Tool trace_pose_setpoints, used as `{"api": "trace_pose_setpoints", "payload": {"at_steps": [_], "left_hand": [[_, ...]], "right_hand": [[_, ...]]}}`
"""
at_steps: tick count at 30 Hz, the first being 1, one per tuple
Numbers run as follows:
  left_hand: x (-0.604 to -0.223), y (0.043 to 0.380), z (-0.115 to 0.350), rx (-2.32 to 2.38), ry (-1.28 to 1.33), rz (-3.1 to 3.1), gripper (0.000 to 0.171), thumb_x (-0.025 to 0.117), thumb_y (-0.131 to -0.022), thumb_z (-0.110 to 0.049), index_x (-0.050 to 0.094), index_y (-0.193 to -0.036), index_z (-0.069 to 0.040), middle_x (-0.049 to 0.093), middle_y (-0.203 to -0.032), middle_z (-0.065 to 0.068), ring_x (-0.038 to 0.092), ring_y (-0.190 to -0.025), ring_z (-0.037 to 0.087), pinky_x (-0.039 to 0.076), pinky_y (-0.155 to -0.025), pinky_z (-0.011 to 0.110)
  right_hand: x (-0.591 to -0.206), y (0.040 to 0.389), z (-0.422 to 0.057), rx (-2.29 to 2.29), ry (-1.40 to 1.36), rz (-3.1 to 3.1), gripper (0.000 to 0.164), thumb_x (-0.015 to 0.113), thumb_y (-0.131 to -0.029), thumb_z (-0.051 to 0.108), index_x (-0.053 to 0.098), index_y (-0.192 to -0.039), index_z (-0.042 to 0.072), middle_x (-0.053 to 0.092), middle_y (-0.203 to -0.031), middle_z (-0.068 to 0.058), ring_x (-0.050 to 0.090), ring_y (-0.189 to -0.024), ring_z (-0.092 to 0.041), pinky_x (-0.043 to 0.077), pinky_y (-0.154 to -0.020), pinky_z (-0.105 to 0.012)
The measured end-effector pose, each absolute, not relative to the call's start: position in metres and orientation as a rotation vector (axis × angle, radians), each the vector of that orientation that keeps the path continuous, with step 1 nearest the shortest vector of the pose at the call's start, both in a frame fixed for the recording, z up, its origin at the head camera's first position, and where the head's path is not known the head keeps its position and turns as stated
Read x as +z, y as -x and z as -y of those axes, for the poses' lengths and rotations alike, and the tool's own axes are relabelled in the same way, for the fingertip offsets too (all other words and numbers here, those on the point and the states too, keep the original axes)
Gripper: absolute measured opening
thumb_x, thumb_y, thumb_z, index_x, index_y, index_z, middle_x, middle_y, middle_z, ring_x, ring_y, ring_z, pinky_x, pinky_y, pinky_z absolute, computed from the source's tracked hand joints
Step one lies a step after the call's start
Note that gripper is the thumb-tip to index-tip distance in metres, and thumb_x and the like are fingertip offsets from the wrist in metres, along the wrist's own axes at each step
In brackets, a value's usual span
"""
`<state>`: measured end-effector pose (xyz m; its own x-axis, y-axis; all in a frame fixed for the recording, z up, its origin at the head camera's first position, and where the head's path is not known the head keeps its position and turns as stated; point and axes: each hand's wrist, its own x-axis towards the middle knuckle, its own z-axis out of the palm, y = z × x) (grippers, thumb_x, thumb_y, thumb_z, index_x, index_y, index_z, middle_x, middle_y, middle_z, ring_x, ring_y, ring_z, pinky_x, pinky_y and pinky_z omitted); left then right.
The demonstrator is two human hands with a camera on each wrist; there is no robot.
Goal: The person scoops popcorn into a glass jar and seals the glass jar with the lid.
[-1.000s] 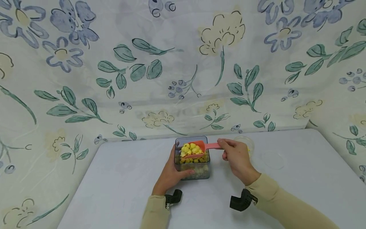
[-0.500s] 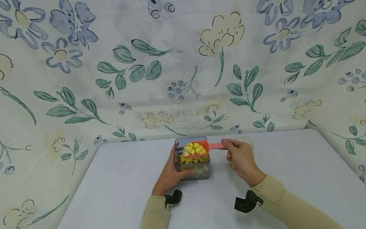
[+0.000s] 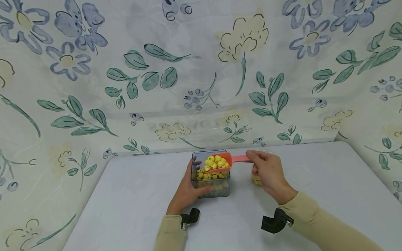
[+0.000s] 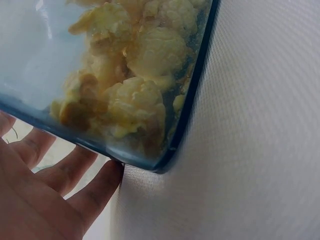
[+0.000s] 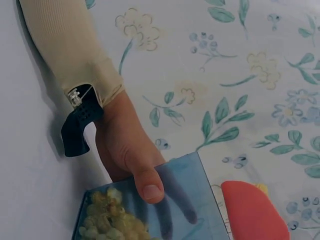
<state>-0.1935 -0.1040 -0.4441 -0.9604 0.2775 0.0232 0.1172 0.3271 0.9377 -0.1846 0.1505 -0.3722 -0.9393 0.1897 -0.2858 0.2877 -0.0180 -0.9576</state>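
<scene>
My left hand (image 3: 185, 192) grips a clear bluish square container (image 3: 220, 191) from its left side, thumb across the front wall. Popcorn fills its lower part, seen through the wall in the left wrist view, where my fingers (image 4: 95, 192) lie along the container's edge. Between thumb and curled fingers, my right hand (image 3: 272, 176) holds the handle of a coral-pink scoop (image 3: 240, 159). Heaped yellow popcorn (image 3: 216, 162) sits in the scoop's bowl, which overlaps the container's open top. From the right wrist, the scoop (image 5: 254, 212) shows beside the container's rim.
Partly hidden behind my right hand is a clear round tub (image 3: 257, 179) with popcorn inside. A faint clear round lid (image 3: 301, 175) lies flat to its right on the white table (image 3: 132, 195). A flower-printed cloth (image 3: 201, 104) hangs behind the table.
My right hand and the loaded scoop have shifted slightly right, and popcorn in the round tub now shows left of that hand. The left hand and the container have barely moved.
</scene>
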Motion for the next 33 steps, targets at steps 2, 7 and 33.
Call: {"api": "trace_pose_setpoints", "payload": {"at_steps": [2, 7, 33], "left_hand": [[-0.441, 0.192, 0.103, 1.687, -0.372, -2.452, 0.109, 0.081, -0.072, -0.022, 0.004, -0.150, -0.023, 0.030, -0.147, 0.002, 0.026, -0.135, 0.024, 0.032, -0.103, 0.049], [-0.437, 0.190, 0.101, 1.641, -0.385, -2.511, 0.108, 0.080, -0.073, -0.023, 0.005, -0.150, -0.020, 0.031, -0.147, 0.006, 0.024, -0.136, 0.026, 0.022, -0.107, 0.054], [-0.473, 0.207, 0.104, 1.707, -0.401, -2.530, 0.111, 0.082, -0.069, -0.033, 0.006, -0.149, -0.031, 0.031, -0.145, -0.006, 0.028, -0.134, 0.021, 0.033, -0.101, 0.052]], "right_hand": [[-0.371, 0.184, -0.153, -2.130, -0.534, -2.145, 0.043, 0.063, -0.087, 0.037, 0.062, -0.117, 0.007, 0.057, -0.079, -0.002, 0.046, -0.053, -0.010, 0.041, -0.051, -0.019], [-0.369, 0.183, -0.158, -2.164, -0.548, -2.117, 0.043, 0.064, -0.087, 0.036, 0.062, -0.118, 0.006, 0.058, -0.090, -0.003, 0.046, -0.055, -0.008, 0.043, -0.054, -0.018], [-0.356, 0.174, -0.193, -2.152, -0.513, -2.164, 0.058, 0.062, -0.087, 0.040, 0.053, -0.128, 0.000, 0.058, -0.088, -0.001, 0.045, -0.055, -0.006, 0.047, -0.060, -0.016]]}}
